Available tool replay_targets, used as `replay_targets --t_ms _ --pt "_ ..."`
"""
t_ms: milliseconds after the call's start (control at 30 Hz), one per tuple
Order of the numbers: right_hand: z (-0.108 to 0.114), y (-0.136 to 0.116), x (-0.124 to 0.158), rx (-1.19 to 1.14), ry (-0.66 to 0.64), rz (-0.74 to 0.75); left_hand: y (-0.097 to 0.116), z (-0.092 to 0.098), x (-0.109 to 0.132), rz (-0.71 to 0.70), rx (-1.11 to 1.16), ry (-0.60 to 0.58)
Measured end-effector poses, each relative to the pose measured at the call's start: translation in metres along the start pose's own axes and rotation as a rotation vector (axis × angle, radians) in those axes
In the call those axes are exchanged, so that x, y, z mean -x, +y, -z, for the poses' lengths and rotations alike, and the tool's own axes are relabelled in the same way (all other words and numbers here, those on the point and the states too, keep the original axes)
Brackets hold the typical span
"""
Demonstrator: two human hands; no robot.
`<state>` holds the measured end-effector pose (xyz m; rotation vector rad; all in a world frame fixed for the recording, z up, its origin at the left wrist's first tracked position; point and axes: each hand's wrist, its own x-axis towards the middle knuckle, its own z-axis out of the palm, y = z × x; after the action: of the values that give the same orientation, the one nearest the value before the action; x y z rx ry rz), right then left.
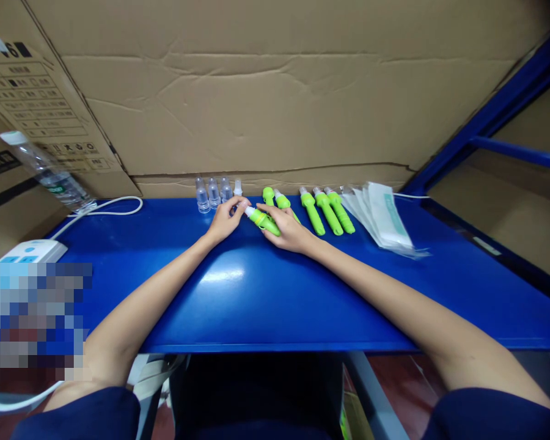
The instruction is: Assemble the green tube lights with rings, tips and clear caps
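Green pen-like device (pixel 263 221) lies near the blue desk's (pixel 256 299) far edge, centre, gripped by R hand (pixel 288 230) w/ fingers curled on its body; L hand (pixel 225 219) pinches its white tip. Clear caps (pixel 213 193) stand just behind L hand; more green devices (pixel 327 211) & white pouches (pixel 385 217) to the right.

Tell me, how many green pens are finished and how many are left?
It looks like three bright green plastic pen-shaped devices lie finished in a row beside the stack of white paper pouches. The left hand and right hand hold one green device between them now. Two more green ones wait behind it, and small clear plastic caps stand unused.
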<state>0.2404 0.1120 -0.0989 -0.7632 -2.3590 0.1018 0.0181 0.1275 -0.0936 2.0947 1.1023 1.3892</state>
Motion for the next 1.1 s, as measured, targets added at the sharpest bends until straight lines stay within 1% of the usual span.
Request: replay_targets --t_ms 133,233,367,767,867,967,1033,1100 --pt "0.002 -0.001 -0.001 -0.040 -0.064 0.024 -0.001 0.000 0.001 -0.003 0.018 -0.006" --pt "0.002 0.001 -0.002 -0.094 -0.084 0.092 -0.002 -0.001 0.001 0.008 0.052 0.010" --pt "0.000 0.004 -0.003 -0.135 -0.067 0.171 -0.003 -0.002 0.001 0.024 0.067 0.016" --pt "-0.003 0.002 -0.003 -0.125 0.003 0.178 -0.004 -0.002 0.004 -0.005 0.052 0.022" --pt "-0.003 0.001 -0.003 -0.115 0.009 0.156 0.001 0.002 0.000 -0.003 -0.049 -0.007" --pt "-0.002 0.001 -0.003 -0.114 0.043 0.132 0.013 0.013 -0.008 -0.006 -0.239 -0.028" --pt "-0.002 0.001 -0.002 -0.121 0.075 0.129 0.025 0.025 -0.008 0.012 -0.394 -0.030" --pt "-0.001 0.001 -0.002 -0.120 0.090 0.133 0.039 0.041 0.002 0.060 -0.579 -0.085"
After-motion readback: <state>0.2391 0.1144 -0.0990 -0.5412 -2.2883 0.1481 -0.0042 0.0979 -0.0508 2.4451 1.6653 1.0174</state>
